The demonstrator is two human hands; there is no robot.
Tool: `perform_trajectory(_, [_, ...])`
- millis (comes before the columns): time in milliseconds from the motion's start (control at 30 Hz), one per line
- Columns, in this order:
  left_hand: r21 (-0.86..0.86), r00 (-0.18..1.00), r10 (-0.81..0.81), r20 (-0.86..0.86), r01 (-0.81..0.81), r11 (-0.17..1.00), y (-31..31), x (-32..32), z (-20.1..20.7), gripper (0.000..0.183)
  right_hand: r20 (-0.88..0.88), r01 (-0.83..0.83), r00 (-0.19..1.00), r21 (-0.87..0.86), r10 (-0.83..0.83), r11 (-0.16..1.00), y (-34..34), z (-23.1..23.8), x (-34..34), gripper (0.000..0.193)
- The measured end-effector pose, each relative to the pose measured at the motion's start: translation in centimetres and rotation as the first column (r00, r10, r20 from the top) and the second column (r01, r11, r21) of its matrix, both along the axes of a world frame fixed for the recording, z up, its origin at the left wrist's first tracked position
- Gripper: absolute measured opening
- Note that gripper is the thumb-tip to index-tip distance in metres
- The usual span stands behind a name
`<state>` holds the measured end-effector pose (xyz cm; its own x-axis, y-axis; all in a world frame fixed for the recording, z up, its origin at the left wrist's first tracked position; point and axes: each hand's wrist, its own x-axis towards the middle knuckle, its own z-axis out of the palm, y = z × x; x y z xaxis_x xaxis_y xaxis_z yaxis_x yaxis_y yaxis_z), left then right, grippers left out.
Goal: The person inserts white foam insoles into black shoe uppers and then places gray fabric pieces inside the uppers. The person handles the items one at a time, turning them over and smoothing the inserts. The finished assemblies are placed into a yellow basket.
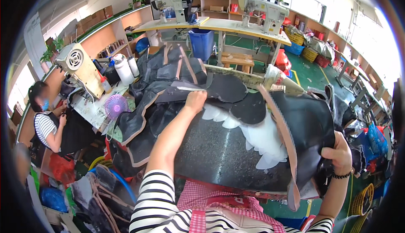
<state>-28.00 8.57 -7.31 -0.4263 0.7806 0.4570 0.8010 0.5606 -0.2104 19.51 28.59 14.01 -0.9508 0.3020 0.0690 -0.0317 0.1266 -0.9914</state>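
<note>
My left hand (195,101) reaches forward and pinches the edge of a dark cut leather piece (181,90) on top of a heap of similar black pieces with tan edges (168,70). At the right edge of the work table my right hand (338,156) grips a bundle of black leather pieces (310,125), which bend over the table edge. A tan zigzag-edged strip (280,125) runs across that bundle. White scalloped pieces (259,138) lie fanned out on the shiny black table top (211,148) between my hands.
A seated person in a striped shirt (46,127) works at a sewing machine (80,66) on the left. A small purple fan (115,105), white bottles (123,69), a thread cone (276,79), a blue bin (201,43) and further sewing machines (263,11) stand around. Baskets line the right aisle.
</note>
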Motion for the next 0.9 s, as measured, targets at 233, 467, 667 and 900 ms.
perform_trajectory(233, [0.203, 0.914, -0.405, -0.005, 0.397, 0.895, -7.9, 22.3, 1.1, 0.037, 0.092, -0.263, 0.964, 0.201, 0.249, 0.944, 1.3, 3.5, 2.4, 0.043])
perform_trajectory(467, [0.335, 0.657, -0.14, 0.74, -0.18, 0.925, -14.2, 23.0, 4.2, 0.055, 0.525, -0.938, 0.319, 0.053, 0.789, 0.344, -3.0, -0.4, -11.7, 0.028])
perform_trajectory(667, [-0.088, 0.565, 0.125, 0.815, -0.093, 0.992, -14.7, 15.6, 2.2, 0.036, 0.414, -0.946, 0.225, -0.123, 0.882, 0.299, -8.8, -6.7, -16.2, 0.036])
perform_trajectory(900, [0.157, 0.141, -0.135, 0.981, -0.158, 0.975, -15.8, 18.1, 9.3, 0.023, 0.43, -0.955, 0.239, -0.057, 0.87, 0.29, -10.7, -7.3, -17.8, 0.041])
